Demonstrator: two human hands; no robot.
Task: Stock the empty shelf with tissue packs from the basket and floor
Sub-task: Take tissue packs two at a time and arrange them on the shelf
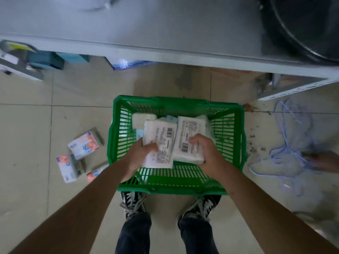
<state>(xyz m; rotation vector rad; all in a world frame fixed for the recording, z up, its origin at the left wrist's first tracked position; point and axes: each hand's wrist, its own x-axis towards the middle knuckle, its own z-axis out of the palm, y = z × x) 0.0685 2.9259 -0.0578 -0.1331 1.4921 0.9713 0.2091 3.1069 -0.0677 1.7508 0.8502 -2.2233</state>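
The person stands over a green basket point(227, 136) on the tiled floor point(27, 129), both bare arms reaching down into it. The left hand point(138, 156) is closed around the near end of a white tissue pack point(159, 142), thumb over its top face, its barcode label turned up; the right hand point(203, 151) grips a second white pack point(189, 138) just beside the first, fingers curled over its near edge, label also up. The two packs touch along their inner edges and sit above the basket's interior — whether they are lifted clear of the packs beneath cannot be told. Beyond the hands, deeper in the basket, lie more pale packs point(143, 119), partly hidden under the held ones.

Out past the left hand, on the floor beside the basket, lie three orange-and-white packs point(84, 145); one is partly hidden behind the left forearm. Ahead of both hands, past the basket's far rim, runs the grey shelf point(146, 33), its surface bare across most of its width; a dark round object point(302, 28) sits at its right end, blurred. To the right of the right hand, on the floor, lies a tangle of pale blue hangers point(286, 149). Below the hands, at the basket's near rim, stand the person's black-and-white sneakers point(200, 206).
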